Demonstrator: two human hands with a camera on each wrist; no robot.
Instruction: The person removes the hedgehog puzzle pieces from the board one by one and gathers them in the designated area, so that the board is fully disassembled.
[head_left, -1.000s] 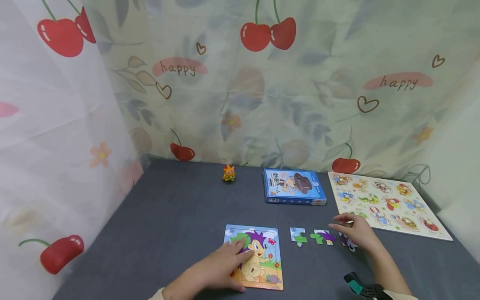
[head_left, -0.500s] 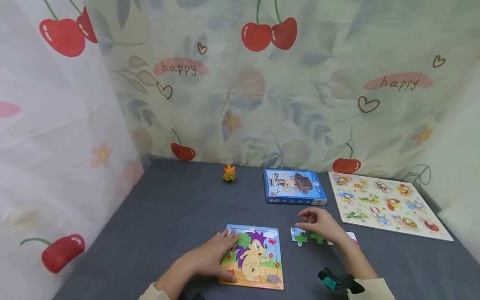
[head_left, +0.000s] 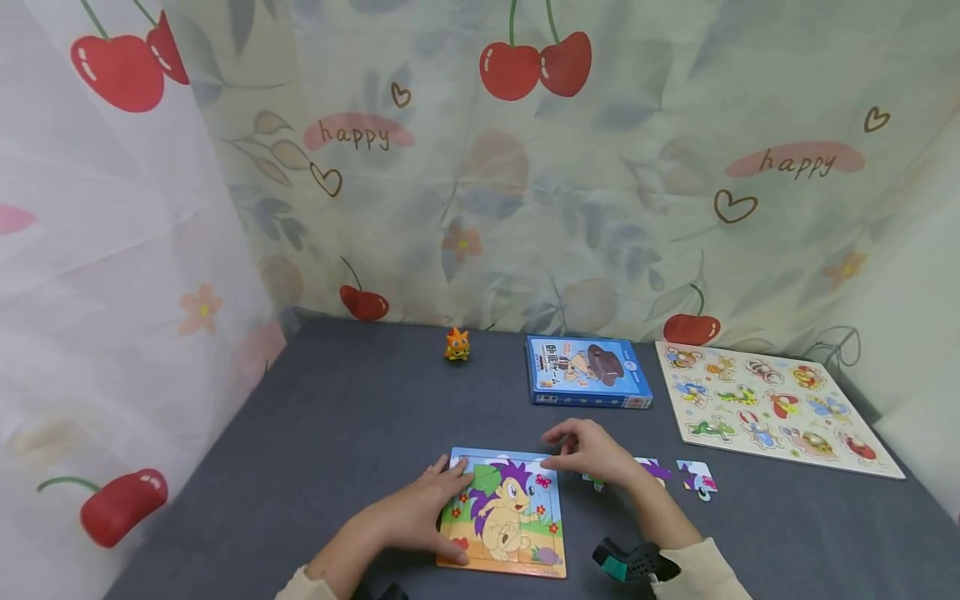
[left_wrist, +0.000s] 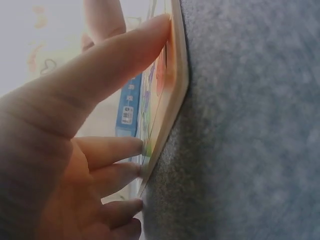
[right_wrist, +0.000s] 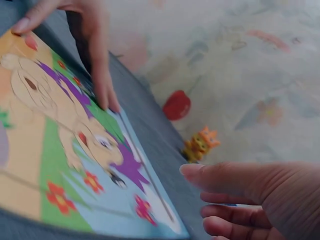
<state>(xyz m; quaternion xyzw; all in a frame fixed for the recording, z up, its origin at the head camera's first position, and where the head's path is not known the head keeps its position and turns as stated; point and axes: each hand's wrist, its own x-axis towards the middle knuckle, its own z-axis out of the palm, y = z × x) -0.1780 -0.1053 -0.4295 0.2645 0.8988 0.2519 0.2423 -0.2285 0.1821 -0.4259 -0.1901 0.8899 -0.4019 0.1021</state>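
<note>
A wooden jigsaw puzzle [head_left: 497, 533] showing a purple-haired hedgehog lies flat on the dark table. My left hand [head_left: 416, 512] rests spread along its left side; in the left wrist view the thumb [left_wrist: 125, 50] touches the rim face and other fingers lie at the edge. Over the top right corner of the puzzle hovers my right hand [head_left: 596, 454], fingers loosely bent, with nothing seen between thumb and fingers in the right wrist view. Beneath and beside that forearm lie loose puzzle pieces: a purple-and-white one [head_left: 697, 477], another [head_left: 654, 468] half hidden, and one mostly covered.
Behind the puzzle stands a small orange toy figure [head_left: 457, 345]. A blue box [head_left: 588, 372] lies at the back, beside a white board of insect pictures [head_left: 780, 408] on the right. A printed curtain [head_left: 480, 208] hangs along the table's rear edge.
My right hand has moved left from the loose pieces to the puzzle's upper right corner, uncovering the rightmost piece. My left hand has drawn back from the picture to its left edge.
</note>
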